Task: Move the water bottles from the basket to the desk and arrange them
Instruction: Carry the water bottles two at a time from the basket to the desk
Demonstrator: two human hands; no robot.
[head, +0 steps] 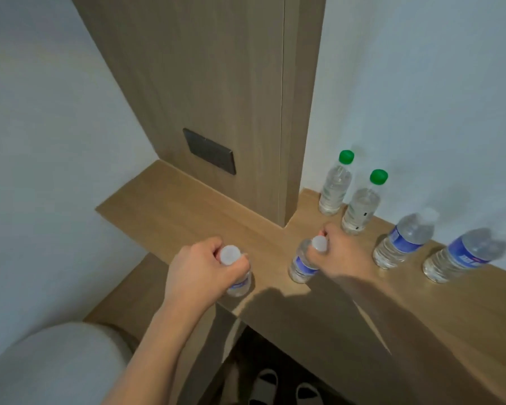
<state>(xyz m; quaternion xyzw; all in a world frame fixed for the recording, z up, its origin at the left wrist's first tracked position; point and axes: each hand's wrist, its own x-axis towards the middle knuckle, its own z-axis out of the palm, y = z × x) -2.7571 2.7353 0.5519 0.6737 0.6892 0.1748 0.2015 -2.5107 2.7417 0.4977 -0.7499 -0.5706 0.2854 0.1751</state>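
Observation:
My left hand (pixel 199 266) grips the neck of a white-capped, blue-labelled water bottle (pixel 240 283) standing at the front edge of the wooden desk (pixel 187 206). My right hand (pixel 342 252) grips the neck of a second blue-labelled bottle (pixel 300 266) standing further in on the desk. Two more blue-labelled bottles (pixel 402 241) (pixel 462 255) stand to the right. Behind them, against the wall, stand two green-capped bottles (pixel 335 185) (pixel 361 207). No basket is in view.
A tall wooden panel (pixel 216 83) with a dark socket plate (pixel 209 151) rises from the back of the desk. A pale rounded chair back (pixel 50 366) is at the lower left. Slippers (pixel 265 387) show on the floor under the desk.

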